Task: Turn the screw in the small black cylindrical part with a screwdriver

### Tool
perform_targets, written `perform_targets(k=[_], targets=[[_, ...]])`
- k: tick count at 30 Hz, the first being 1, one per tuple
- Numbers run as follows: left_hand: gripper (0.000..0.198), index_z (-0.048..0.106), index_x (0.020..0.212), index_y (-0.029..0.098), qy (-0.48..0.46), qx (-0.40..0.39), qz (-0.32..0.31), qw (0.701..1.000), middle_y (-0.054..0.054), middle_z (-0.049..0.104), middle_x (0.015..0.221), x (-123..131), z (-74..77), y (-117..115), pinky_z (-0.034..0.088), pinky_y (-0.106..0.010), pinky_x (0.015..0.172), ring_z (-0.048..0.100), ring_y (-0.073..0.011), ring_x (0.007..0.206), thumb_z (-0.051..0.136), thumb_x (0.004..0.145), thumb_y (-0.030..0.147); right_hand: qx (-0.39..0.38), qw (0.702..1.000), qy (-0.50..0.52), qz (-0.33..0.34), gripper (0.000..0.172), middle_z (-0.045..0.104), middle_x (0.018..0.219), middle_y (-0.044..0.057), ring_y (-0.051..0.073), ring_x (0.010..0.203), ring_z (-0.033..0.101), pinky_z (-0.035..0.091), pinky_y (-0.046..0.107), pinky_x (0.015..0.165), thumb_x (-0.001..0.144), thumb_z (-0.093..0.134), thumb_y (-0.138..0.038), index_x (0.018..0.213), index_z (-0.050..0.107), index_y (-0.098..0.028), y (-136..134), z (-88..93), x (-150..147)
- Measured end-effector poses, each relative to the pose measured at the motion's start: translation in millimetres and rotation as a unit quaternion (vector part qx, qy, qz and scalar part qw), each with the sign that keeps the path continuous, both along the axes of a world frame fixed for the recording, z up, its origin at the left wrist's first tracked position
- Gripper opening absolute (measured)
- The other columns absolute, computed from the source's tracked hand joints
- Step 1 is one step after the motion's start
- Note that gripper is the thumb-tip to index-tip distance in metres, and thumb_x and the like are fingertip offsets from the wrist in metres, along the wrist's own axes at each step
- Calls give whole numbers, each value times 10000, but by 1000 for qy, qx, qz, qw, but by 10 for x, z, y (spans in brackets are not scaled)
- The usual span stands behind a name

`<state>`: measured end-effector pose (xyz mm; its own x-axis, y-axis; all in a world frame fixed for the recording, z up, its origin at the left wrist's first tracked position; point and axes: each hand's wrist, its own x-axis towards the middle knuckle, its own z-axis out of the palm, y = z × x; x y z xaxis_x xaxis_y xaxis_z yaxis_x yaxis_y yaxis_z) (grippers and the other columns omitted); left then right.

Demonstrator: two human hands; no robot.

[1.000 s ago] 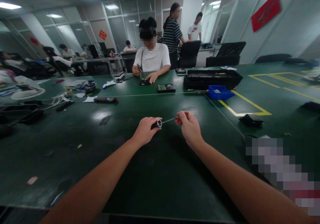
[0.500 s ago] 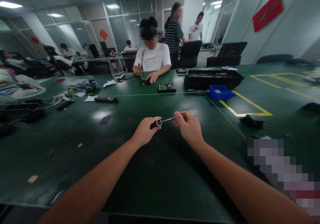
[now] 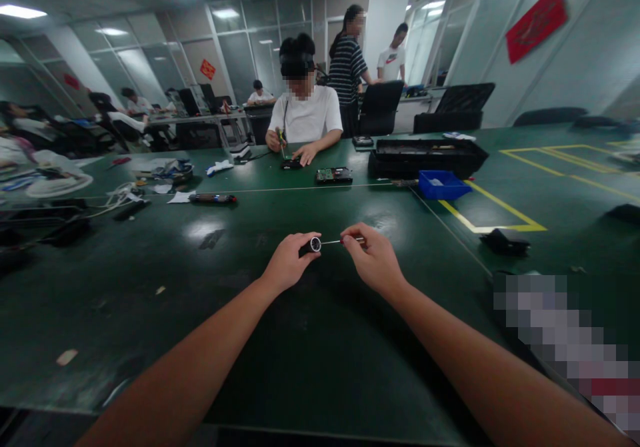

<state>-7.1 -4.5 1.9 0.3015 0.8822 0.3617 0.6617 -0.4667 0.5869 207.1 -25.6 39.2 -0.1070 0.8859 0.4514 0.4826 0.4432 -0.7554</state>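
Note:
My left hand (image 3: pixel 287 264) is closed around a short black cylinder with a silver ring at its end (image 3: pixel 315 244); the ringed end faces me and to the right. Between the fingertips of my right hand (image 3: pixel 373 254) is a small screwdriver (image 3: pixel 330 242) with a thin metal shaft and a red part by the thumb. Its shaft points left and its tip meets the ringed end; whether it goes inside I cannot tell. Both hands are just above the green table (image 3: pixel 310 374).
Across the table a person in a white shirt (image 3: pixel 325 110) works on a small black part with a screwdriver. Nearby lie a hard drive (image 3: pixel 334 175), a long black case (image 3: pixel 425 159), a blue bin (image 3: pixel 443 185), a dark multi-part tool (image 3: pixel 214 198) and a black pouch (image 3: pixel 505 241).
My right hand has shifted slightly, its fingers rolled round the screwdriver, which now lies nearer level. The black cylinder in my left hand moved slightly left.

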Motion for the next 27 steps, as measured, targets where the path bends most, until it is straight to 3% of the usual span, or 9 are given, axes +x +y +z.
perform_targets(k=[5, 10, 16, 19, 23, 27], targets=[[406, 627, 1289, 263, -1, 9, -9, 1000, -35, 679, 1193, 6, -6, 1, 436, -406, 1013, 588, -230, 1118, 692, 890, 231, -38, 999, -15, -19, 347, 650, 637, 4, 181, 609, 624, 446, 316, 614, 999, 443, -450, 849, 660, -225, -1, 7, -13], [398, 644, 1262, 256, 0, 16, -13, 1000, -35, 687, 1186, 6, -24, 10, 438, -393, 1005, 594, -229, 1112, 712, 873, 215, -20, 1000, -3, -2, 239, 685, 788, 18, 187, 687, 648, 459, 309, 633, 957, 503, -328, 1145, 610, -225, -2, -10, -25], [398, 642, 1266, 256, -1, 12, -15, 1000, -32, 688, 1176, 4, -9, 1, 440, -393, 997, 598, -229, 1106, 707, 876, 209, -29, 999, -6, -12, 254, 673, 773, 20, 189, 684, 628, 447, 328, 648, 993, 434, -397, 996, 635, -240, -3, -23, -22], [403, 643, 1265, 259, -4, 7, -11, 1000, -34, 686, 1183, 6, -21, 13, 440, -402, 1007, 598, -234, 1116, 714, 871, 216, -43, 997, 65, -16, 208, 682, 816, 22, 191, 708, 641, 473, 335, 666, 960, 494, -378, 1083, 584, -236, 13, -54, -46], [413, 639, 1270, 252, -11, 3, 2, 1000, -43, 679, 1211, 2, -34, 24, 427, -419, 1043, 594, -239, 1142, 715, 867, 209, -83, 979, 186, 3, 217, 689, 828, 47, 200, 758, 661, 518, 363, 746, 895, 604, -416, 951, 610, -207, 41, -93, -92], [411, 622, 1294, 255, -22, 35, -17, 999, -53, 665, 1245, -4, 15, 7, 423, -421, 1050, 583, -235, 1170, 688, 890, 218, -146, 930, 336, 23, 276, 653, 791, 32, 183, 726, 635, 537, 364, 758, 870, 634, -477, 903, 646, -203, 115, -136, -80]])
